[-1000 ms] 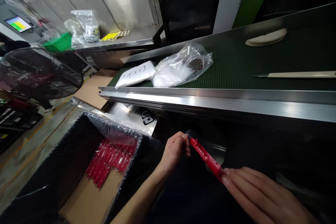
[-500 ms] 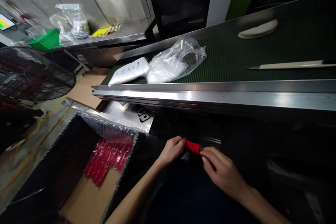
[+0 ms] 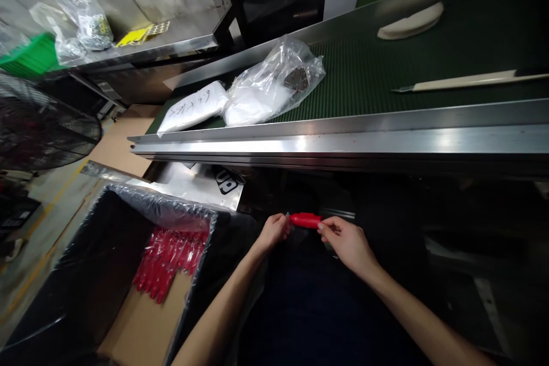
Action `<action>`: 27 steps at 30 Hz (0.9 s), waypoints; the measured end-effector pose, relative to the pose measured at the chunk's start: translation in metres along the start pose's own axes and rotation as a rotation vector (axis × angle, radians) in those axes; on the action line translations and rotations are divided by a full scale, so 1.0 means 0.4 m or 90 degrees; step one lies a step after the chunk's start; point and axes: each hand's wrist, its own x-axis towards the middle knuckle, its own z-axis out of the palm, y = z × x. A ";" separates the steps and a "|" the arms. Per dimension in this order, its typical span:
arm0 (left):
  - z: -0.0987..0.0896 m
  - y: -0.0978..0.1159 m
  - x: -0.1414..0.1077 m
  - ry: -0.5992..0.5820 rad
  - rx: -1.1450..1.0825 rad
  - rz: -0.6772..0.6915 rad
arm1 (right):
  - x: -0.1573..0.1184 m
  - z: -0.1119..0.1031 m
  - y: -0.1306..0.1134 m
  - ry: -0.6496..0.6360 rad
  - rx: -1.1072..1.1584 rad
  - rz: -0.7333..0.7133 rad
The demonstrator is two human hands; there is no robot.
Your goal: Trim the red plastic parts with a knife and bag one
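Both hands have drawn closer together since a moment ago, and less of the red plastic piece point(image 3: 305, 220) shows between them now; the whole scene has also slid left and up in view. At the far left stands a black wire fan point(image 3: 43, 126), with a green crate point(image 3: 30, 56) and clear bags of small parts point(image 3: 83, 17) on the steel shelf behind it. Near left, a cardboard box lined with a black plastic bag point(image 3: 107, 274) holds a heap of red pieces point(image 3: 169, 260) like the one in hand. On the green conveyor belt point(image 3: 377, 86) lie a white packet with handwriting point(image 3: 193, 106) and a crumpled clear bag point(image 3: 274, 81). Below the belt's steel rail, the left hand point(image 3: 272, 233) pinches the left end of the red piece, its grip closed on it, and the right hand point(image 3: 347, 242) is clamped on the right end, so the piece sits level between them, in front of the dark space under the conveyor. Far right on the belt lie a pale curved piece point(image 3: 409, 22) and a long cream strip point(image 3: 467, 81).
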 end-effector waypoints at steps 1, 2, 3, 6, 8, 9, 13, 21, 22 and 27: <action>-0.003 -0.004 -0.001 0.008 -0.010 0.002 | -0.005 -0.004 -0.001 0.018 0.007 -0.005; -0.008 -0.008 -0.004 0.018 -0.020 0.006 | -0.011 -0.010 -0.006 0.040 0.011 -0.015; -0.013 -0.012 -0.008 0.028 -0.031 0.013 | -0.019 -0.019 -0.014 0.067 0.011 -0.030; -0.029 -0.021 -0.023 0.054 -0.063 0.037 | -0.045 -0.049 -0.053 0.141 0.000 -0.108; -0.036 -0.022 -0.033 0.062 -0.085 0.051 | -0.062 -0.064 -0.082 0.165 -0.011 -0.186; -0.037 -0.021 -0.038 0.060 -0.096 0.058 | -0.070 -0.068 -0.095 0.168 -0.018 -0.228; -0.034 -0.012 -0.048 0.031 -0.135 0.073 | -0.092 -0.058 -0.117 0.159 -0.076 -0.372; -0.030 -0.033 -0.024 -0.007 -0.148 0.045 | -0.076 0.007 -0.080 0.089 -0.272 -0.495; -0.033 -0.038 -0.020 -0.007 -0.139 0.043 | -0.073 0.011 -0.075 0.077 -0.299 -0.505; -0.042 -0.052 -0.011 0.002 -0.062 0.069 | -0.067 0.007 -0.056 0.020 -0.430 -0.556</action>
